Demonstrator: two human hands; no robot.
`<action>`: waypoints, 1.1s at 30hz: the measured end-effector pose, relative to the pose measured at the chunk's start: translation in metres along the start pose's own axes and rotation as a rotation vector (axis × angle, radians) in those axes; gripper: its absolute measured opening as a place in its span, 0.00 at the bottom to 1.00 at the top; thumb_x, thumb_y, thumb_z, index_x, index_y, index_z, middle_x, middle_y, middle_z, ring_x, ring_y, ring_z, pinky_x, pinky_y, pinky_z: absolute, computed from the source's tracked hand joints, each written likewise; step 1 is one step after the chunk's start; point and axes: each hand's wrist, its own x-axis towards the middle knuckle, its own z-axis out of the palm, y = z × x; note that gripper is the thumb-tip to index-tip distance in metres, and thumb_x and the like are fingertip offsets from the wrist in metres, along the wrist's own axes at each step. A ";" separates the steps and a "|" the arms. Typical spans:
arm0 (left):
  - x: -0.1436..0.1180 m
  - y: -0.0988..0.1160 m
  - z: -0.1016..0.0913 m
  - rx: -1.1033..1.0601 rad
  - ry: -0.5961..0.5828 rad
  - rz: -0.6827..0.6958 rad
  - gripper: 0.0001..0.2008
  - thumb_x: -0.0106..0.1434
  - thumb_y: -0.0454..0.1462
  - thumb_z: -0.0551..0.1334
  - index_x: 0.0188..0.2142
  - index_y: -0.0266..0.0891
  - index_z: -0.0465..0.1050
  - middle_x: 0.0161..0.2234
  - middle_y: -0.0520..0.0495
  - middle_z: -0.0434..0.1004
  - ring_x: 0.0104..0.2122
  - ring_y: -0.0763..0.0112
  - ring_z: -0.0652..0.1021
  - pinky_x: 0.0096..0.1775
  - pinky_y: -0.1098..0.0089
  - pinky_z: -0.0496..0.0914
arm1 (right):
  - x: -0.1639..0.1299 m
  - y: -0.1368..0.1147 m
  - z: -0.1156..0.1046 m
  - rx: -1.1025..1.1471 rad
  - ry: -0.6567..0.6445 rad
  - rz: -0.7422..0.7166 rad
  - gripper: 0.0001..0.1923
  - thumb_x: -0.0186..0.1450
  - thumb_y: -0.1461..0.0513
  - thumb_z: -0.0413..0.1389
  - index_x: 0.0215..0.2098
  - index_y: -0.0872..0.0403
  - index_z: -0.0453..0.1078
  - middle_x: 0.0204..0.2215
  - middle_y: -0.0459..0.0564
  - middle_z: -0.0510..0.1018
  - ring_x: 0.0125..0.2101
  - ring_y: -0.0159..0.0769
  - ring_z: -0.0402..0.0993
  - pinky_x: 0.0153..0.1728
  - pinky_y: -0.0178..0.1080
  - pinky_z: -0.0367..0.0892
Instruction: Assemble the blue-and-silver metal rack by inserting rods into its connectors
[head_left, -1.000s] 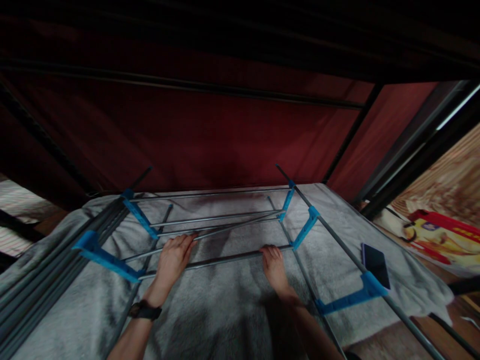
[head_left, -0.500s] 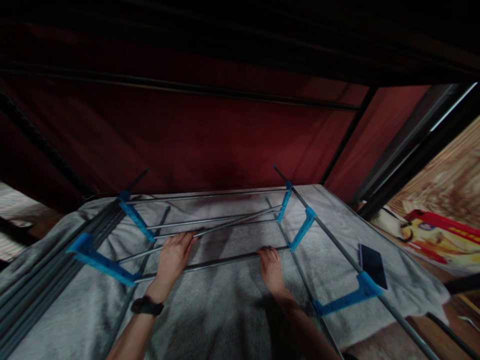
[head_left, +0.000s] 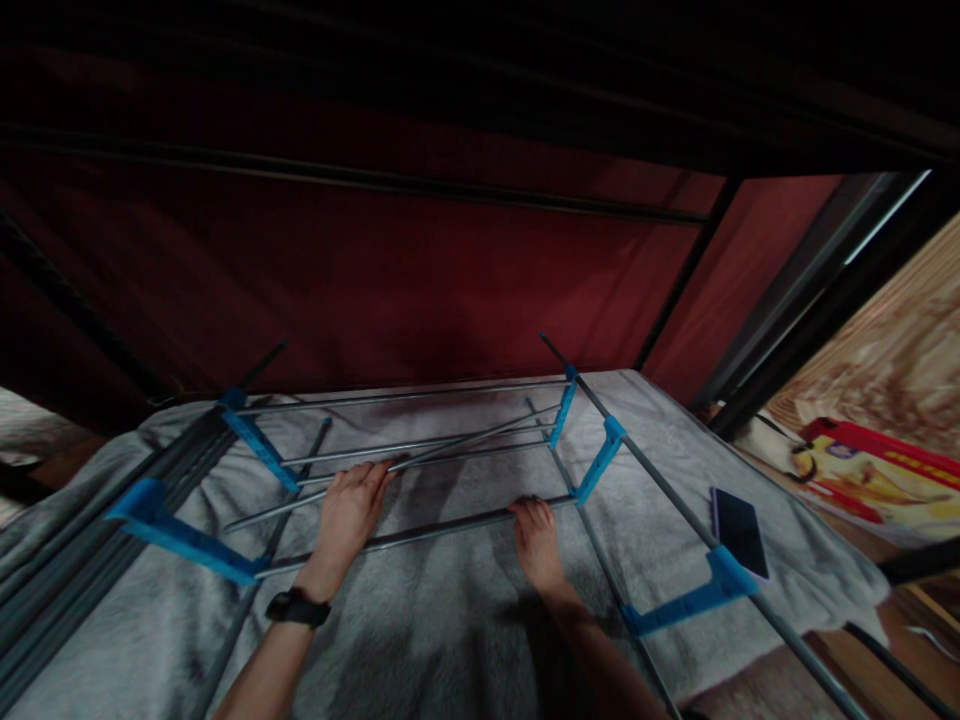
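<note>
Grey blanket (head_left: 439, 610) — left hand (head_left: 351, 512) seemingly grips slanted rod (head_left: 439, 451)

Pretty minimal getup tbh: there's a black wristwatch or fitness band (head_left: 298, 607) on the left wrist, with a plain dark strap and a chunkier rounded bit toward the left side. Too dim to make out any markings on it. Both sleeves must stop out of frame, since the left forearm (head_left: 264, 672) and right forearm (head_left: 592, 640) are bare as far as they show, same with the left hand (head_left: 351, 512). Dark fleck on the right hand (head_left: 536, 540): ring or shadow, can't tell.
</note>
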 end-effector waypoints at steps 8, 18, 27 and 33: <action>0.001 0.000 0.003 -0.020 0.000 0.000 0.22 0.75 0.44 0.45 0.51 0.39 0.76 0.39 0.40 0.81 0.39 0.54 0.79 0.42 0.58 0.68 | 0.001 -0.003 -0.003 0.012 0.011 -0.007 0.20 0.68 0.71 0.43 0.50 0.51 0.71 0.41 0.52 0.77 0.48 0.44 0.72 0.59 0.52 0.61; 0.004 -0.003 0.002 -0.025 0.015 0.001 0.21 0.74 0.44 0.46 0.50 0.40 0.76 0.39 0.40 0.82 0.39 0.54 0.80 0.42 0.59 0.68 | 0.002 -0.001 -0.004 0.015 -0.020 0.003 0.19 0.67 0.72 0.45 0.49 0.50 0.70 0.41 0.51 0.77 0.48 0.43 0.71 0.60 0.51 0.60; 0.007 -0.001 -0.001 -0.024 -0.005 -0.003 0.21 0.74 0.44 0.46 0.51 0.41 0.75 0.40 0.40 0.82 0.40 0.55 0.79 0.43 0.59 0.67 | 0.001 0.000 -0.001 0.009 -0.016 0.007 0.18 0.68 0.71 0.45 0.49 0.52 0.71 0.41 0.51 0.77 0.48 0.43 0.71 0.60 0.51 0.60; 0.011 -0.001 -0.005 -0.069 0.006 -0.006 0.21 0.74 0.44 0.46 0.50 0.40 0.76 0.40 0.39 0.81 0.40 0.54 0.79 0.43 0.58 0.67 | 0.001 0.000 -0.001 -0.011 -0.016 0.007 0.18 0.68 0.70 0.45 0.49 0.52 0.71 0.41 0.51 0.77 0.49 0.43 0.71 0.59 0.51 0.61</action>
